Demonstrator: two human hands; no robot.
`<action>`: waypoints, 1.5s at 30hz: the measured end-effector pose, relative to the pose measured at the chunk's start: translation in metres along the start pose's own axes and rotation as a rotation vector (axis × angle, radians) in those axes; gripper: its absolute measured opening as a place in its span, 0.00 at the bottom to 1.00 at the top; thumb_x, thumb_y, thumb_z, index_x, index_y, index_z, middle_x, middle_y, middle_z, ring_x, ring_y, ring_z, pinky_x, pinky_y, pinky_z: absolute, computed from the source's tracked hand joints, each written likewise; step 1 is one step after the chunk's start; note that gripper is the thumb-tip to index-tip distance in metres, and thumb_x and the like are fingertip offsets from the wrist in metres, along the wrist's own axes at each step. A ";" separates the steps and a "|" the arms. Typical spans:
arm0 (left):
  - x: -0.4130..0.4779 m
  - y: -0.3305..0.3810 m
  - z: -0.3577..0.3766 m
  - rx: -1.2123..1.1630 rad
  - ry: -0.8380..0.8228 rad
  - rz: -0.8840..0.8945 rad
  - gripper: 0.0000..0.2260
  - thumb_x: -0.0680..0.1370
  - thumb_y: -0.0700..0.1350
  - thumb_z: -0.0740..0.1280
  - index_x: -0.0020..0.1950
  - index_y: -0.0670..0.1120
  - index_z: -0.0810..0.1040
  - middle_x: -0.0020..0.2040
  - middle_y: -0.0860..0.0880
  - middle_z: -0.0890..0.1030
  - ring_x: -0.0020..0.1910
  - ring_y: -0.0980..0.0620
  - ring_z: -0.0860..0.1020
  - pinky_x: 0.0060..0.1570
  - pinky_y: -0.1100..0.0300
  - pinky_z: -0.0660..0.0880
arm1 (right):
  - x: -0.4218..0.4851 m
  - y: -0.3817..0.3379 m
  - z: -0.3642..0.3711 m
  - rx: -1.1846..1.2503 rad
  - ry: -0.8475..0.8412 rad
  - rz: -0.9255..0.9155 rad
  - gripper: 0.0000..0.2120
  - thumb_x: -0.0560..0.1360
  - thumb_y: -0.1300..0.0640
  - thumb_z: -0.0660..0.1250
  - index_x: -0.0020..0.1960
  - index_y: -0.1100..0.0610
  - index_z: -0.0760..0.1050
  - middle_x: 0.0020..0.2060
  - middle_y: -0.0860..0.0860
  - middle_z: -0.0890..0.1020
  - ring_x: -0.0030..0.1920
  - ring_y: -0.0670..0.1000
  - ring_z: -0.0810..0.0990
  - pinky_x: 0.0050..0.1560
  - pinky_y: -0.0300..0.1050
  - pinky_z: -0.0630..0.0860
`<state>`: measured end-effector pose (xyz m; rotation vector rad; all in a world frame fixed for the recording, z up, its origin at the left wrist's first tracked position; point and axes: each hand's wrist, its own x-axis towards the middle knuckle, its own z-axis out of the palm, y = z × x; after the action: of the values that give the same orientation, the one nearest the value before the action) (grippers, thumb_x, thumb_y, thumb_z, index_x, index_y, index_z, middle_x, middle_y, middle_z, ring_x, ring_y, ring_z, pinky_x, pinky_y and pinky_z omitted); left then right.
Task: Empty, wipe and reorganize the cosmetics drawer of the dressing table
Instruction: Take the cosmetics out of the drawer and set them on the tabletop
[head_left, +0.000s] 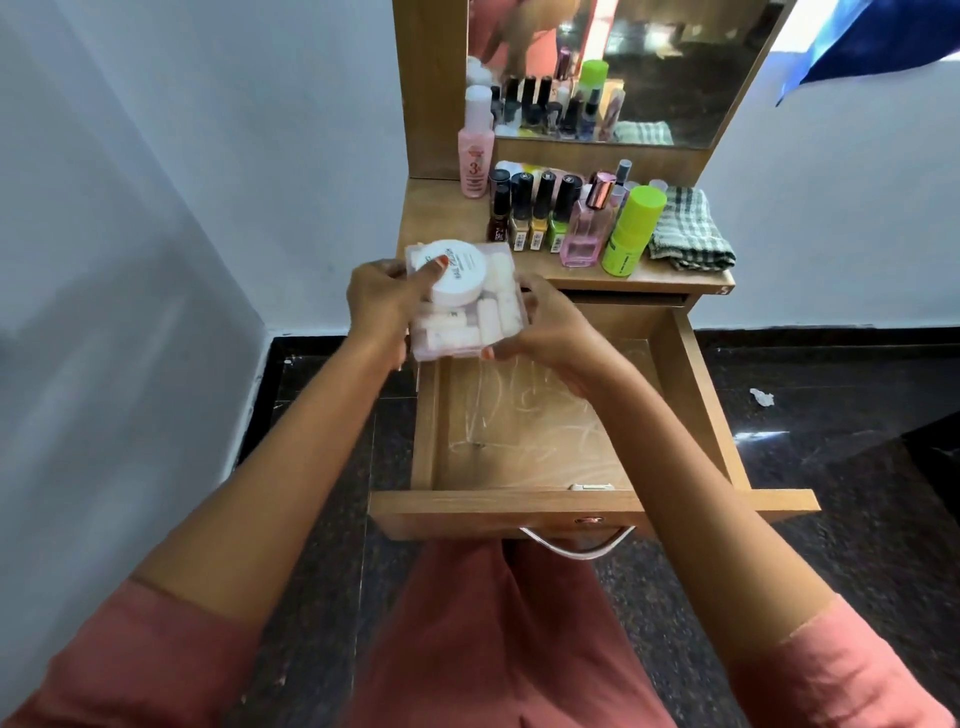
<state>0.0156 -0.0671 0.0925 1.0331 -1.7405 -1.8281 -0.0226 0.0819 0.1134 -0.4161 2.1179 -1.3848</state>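
The wooden drawer (691, 395) of the dressing table is pulled out, and its bare bottom shows white smears. Above its back left corner I hold a clear plastic box (493, 322) filled with white tubes. My left hand (382, 304) grips the box's left side, its thumb pressing a round white jar (457, 273) that sits on top. My right hand (553, 332) holds the box's right and lower edge.
On the tabletop (441, 213) stand a pink bottle (476, 150), several nail polish bottles (540, 213), a pink perfume bottle (587, 228), a green can (631, 231) and a folded checked cloth (688, 228). A mirror (649, 67) rises behind. A metal handle (576, 543) hangs on the drawer front.
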 end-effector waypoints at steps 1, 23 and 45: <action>0.006 0.004 -0.003 0.005 0.023 0.010 0.19 0.70 0.44 0.73 0.57 0.37 0.77 0.55 0.41 0.81 0.50 0.46 0.81 0.48 0.54 0.80 | 0.004 -0.004 0.006 -0.053 0.010 -0.027 0.43 0.63 0.74 0.71 0.73 0.59 0.57 0.62 0.57 0.72 0.56 0.52 0.73 0.53 0.47 0.77; 0.076 0.015 0.015 0.144 0.087 0.169 0.14 0.78 0.46 0.64 0.61 0.42 0.76 0.62 0.47 0.77 0.55 0.53 0.76 0.36 0.74 0.71 | 0.081 0.001 0.048 -0.723 0.464 -0.385 0.12 0.76 0.65 0.61 0.58 0.64 0.75 0.64 0.59 0.71 0.61 0.59 0.72 0.58 0.54 0.74; 0.024 0.004 0.011 0.093 0.225 0.359 0.12 0.76 0.34 0.62 0.58 0.41 0.75 0.60 0.45 0.77 0.60 0.52 0.75 0.53 0.69 0.73 | 0.050 0.037 0.008 -0.614 0.493 -0.535 0.13 0.73 0.68 0.61 0.56 0.63 0.77 0.53 0.58 0.78 0.56 0.57 0.74 0.55 0.48 0.73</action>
<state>-0.0081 -0.0778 0.0901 0.8555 -1.7525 -1.3695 -0.0557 0.0642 0.0631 -1.0290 2.9994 -1.1404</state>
